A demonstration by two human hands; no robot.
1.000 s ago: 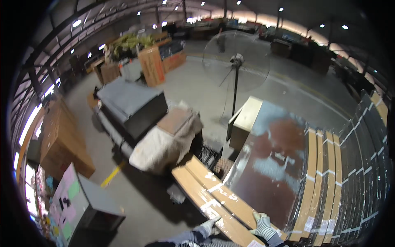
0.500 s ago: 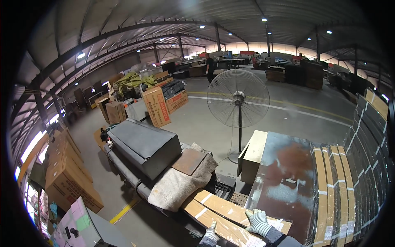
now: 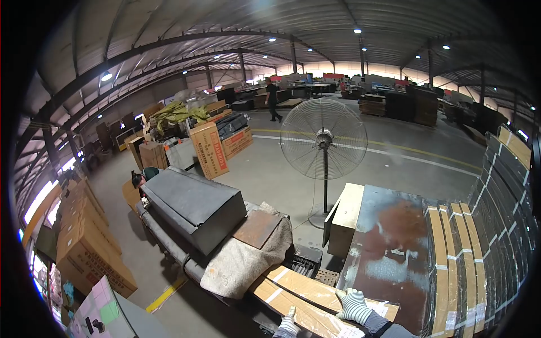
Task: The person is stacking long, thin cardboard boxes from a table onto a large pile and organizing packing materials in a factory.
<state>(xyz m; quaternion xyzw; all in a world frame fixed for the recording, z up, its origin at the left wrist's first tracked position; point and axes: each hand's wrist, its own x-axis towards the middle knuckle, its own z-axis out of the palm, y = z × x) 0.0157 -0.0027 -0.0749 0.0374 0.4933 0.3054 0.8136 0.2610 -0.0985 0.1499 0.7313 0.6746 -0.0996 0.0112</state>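
Two long, narrow cardboard packages (image 3: 307, 302) lie side by side in front of me, wrapped in see-through film with white straps across them. My left hand (image 3: 288, 325), in a striped white glove, grips the left edge, thumb on top and fingers hidden below. My right hand (image 3: 355, 307), gloved alike, is closed over the right package's top, its fingertips at the gap between the two. The packages' far ends meet a grey cloth (image 3: 242, 273) draped over a padded bench. On that cloth rests a rusty brown plate (image 3: 257, 228), beside a large dark grey metal cabinet (image 3: 194, 205).
A rust-stained metal sheet (image 3: 389, 242) lies right of the packages, beside strapped cardboard-edged packages (image 3: 456, 259). A standing fan (image 3: 324, 138) rises beyond. Large cartons (image 3: 93, 242) stand at left. One person (image 3: 272, 99) is far off; another (image 3: 147, 174) is behind the cabinet.
The distant person has walked left. The person behind the cabinet shows more now. My view has shifted slightly; both hands keep nearly the same place on the packages.
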